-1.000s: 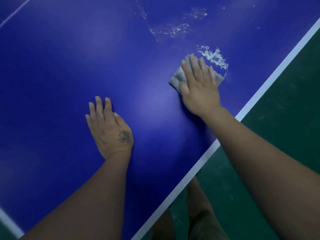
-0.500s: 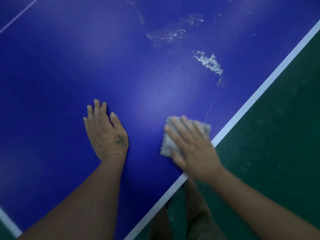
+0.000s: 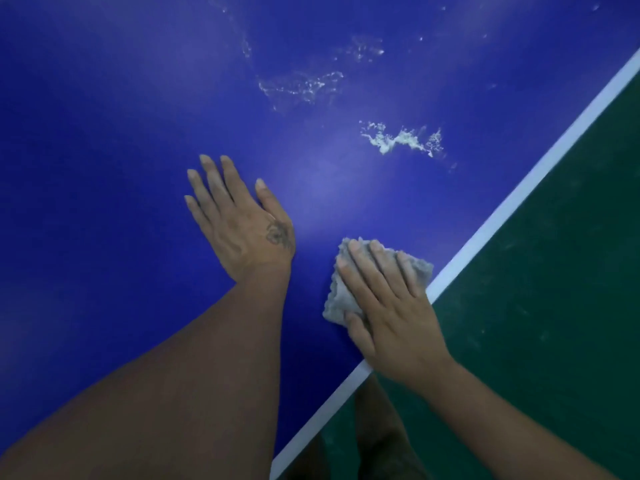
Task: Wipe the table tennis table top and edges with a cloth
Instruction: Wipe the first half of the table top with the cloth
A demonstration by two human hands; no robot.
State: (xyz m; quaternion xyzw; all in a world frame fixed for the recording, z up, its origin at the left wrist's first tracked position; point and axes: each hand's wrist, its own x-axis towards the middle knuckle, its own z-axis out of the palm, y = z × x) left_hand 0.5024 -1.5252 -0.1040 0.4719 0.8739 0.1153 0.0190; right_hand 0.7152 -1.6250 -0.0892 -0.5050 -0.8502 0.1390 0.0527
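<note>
Right hand (image 3: 391, 313) atop cloth (image 3: 419, 271), seemingly edgeward

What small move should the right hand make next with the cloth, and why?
Probably push the cloth forward to the white residue patch. The right hand presses it flat near the white edge line, and that patch lies unwiped just ahead on the blue table top.
</note>
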